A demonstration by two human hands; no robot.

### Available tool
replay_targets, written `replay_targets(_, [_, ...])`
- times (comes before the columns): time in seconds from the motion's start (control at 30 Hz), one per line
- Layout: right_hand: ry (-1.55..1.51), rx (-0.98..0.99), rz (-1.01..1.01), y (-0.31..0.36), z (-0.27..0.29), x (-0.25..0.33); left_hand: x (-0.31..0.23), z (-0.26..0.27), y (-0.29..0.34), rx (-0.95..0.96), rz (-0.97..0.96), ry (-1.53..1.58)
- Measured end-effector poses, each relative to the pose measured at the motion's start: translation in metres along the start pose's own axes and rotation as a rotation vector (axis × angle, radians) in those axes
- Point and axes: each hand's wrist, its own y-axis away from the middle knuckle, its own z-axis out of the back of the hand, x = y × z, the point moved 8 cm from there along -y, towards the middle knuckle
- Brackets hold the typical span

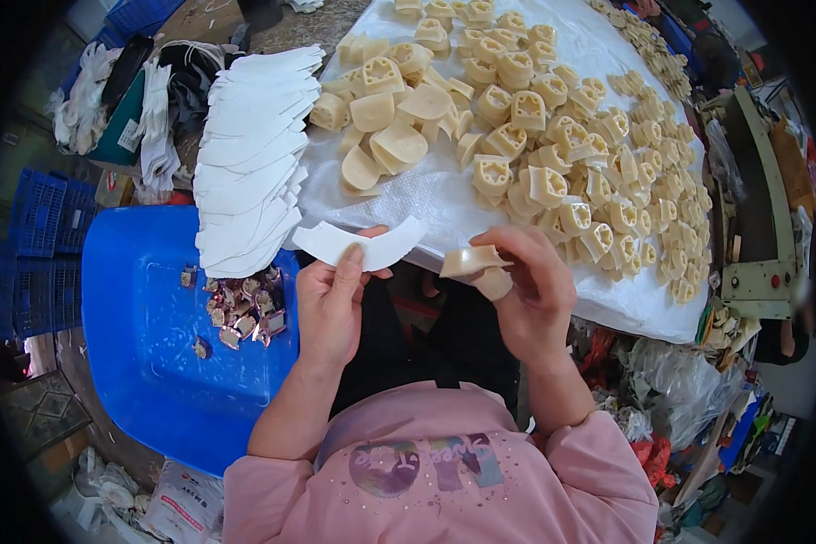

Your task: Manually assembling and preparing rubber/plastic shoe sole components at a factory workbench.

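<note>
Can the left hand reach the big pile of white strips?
Probably yes: the white pile lies close by, uncovered, with nothing blocking the way, though the left hand holds a curved white strip.

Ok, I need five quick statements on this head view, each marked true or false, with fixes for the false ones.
1. The left hand holds a curved white strip. True.
2. The right hand is empty. False: the right hand holds a beige piece.
3. The blue tub is on the person's left. True.
4. The many loose beige pieces lie on a black sheet. False: they lie on a white sheet.
5. The pieces in the blue tub are matt white. False: they are shiny purplish pieces.
</note>
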Motion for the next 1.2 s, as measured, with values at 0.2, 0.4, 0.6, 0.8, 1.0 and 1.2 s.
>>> replay_targets(0.2, [-0.155, -0.096, 0.487, 0.007, -0.03, 0.032, -0.006, -0.029, 0.013, 0.057, 0.074, 0.097])
replay_targets(0.4, [-0.123, -0.118, 0.595, 0.013, -0.034, 0.033, -0.008, -0.034, 0.02, 0.082, 0.089, 0.063])
replay_targets(0.6, [-0.085, -0.124, 0.593, 0.013, -0.031, 0.033, -0.011, -0.039, 0.022, 0.118, 0.07, 0.049])
replay_targets(0.8, [0.017, -0.108, 0.548, 0.012, -0.035, 0.028, -0.01, -0.041, 0.024, 0.045, 0.033, -0.023])
replay_targets(1.0, [0.231, -0.163, 0.625, 0.012, -0.035, 0.031, -0.012, -0.033, 0.022, 0.103, -0.052, -0.311])
replay_targets(1.2, [0.249, -0.166, 0.626, 0.006, -0.03, 0.029, -0.045, -0.028, 0.019, -0.093, -0.221, -0.492])
